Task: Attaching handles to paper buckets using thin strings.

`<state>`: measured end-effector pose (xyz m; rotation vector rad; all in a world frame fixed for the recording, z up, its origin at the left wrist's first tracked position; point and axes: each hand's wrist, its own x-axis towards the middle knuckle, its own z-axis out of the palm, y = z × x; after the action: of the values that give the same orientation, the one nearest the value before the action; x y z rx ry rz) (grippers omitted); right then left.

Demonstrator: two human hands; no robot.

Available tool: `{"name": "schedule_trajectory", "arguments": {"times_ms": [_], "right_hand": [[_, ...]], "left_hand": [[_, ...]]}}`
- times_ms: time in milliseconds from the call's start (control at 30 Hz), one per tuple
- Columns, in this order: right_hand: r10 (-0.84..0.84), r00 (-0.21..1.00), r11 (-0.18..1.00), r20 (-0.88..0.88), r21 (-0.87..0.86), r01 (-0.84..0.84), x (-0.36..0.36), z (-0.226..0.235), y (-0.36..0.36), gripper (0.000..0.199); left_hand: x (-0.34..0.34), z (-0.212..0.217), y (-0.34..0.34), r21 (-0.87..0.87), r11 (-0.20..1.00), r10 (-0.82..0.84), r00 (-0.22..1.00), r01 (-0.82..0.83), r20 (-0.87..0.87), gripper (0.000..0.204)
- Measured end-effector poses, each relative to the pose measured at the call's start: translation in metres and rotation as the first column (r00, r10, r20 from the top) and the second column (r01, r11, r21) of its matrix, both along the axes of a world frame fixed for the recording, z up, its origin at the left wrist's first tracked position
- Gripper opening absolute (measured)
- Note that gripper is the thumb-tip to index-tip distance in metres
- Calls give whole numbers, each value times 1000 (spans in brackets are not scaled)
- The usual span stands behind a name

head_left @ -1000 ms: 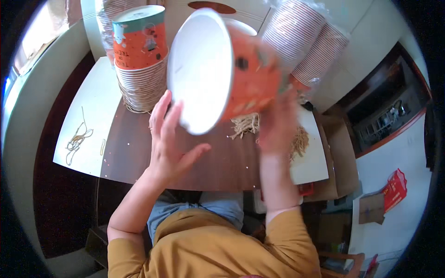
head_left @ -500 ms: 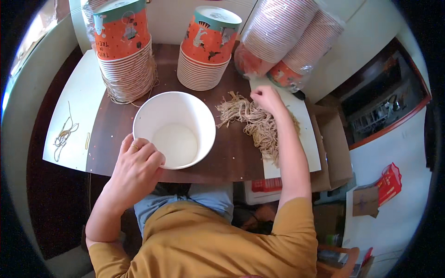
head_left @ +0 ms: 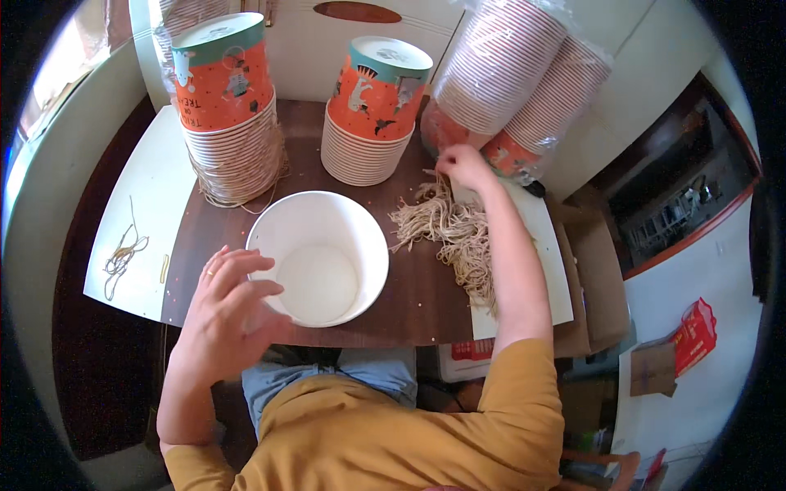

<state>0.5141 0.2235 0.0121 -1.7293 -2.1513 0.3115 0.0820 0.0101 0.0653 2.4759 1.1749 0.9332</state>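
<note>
A white paper bucket [head_left: 318,214] stands mouth up on the brown table before me, its inside bare. My left hand [head_left: 229,307] is raised at the bucket's near left rim, fingers spread and holding nothing. To the right lies a tangled bundle of beige cords [head_left: 454,233]. At its far end my right hand [head_left: 467,166] is closed in a pinch, with cord strands drawn up toward its fingertips. Orange-and-green paper buckets stand upside down in a stack [head_left: 225,90] at the far left, with cords hanging round its lower rims, and in a middle stack [head_left: 377,106].
More bucket stacks in clear plastic [head_left: 499,74] lean at the back right. A loose cord tangle [head_left: 123,258] lies on the white left panel of the table. An open cardboard box [head_left: 602,278] stands beyond the table's right edge.
My left hand has let go of the bucket rim and opened. My right hand has pulled a little away from the bundle, lifting strands. The whole view has shifted slightly.
</note>
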Motion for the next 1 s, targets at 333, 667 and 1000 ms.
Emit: {"name": "schedule_trajectory", "arguments": {"times_ms": [333,667,1000], "right_hand": [[-58,806,961,-588,-251,-114,-59,79,-43,11],[403,791,910,-461,292,-294,-116,134,-49,13],[165,183,825,-969,34,-564,-179,109,-104,27]], "left_hand": [[52,24,74,4,985,-167,952,171,256,16],[111,46,143,-77,981,-123,881,177,457,31],[73,43,102,-35,997,-36,797,71,603,17]]}}
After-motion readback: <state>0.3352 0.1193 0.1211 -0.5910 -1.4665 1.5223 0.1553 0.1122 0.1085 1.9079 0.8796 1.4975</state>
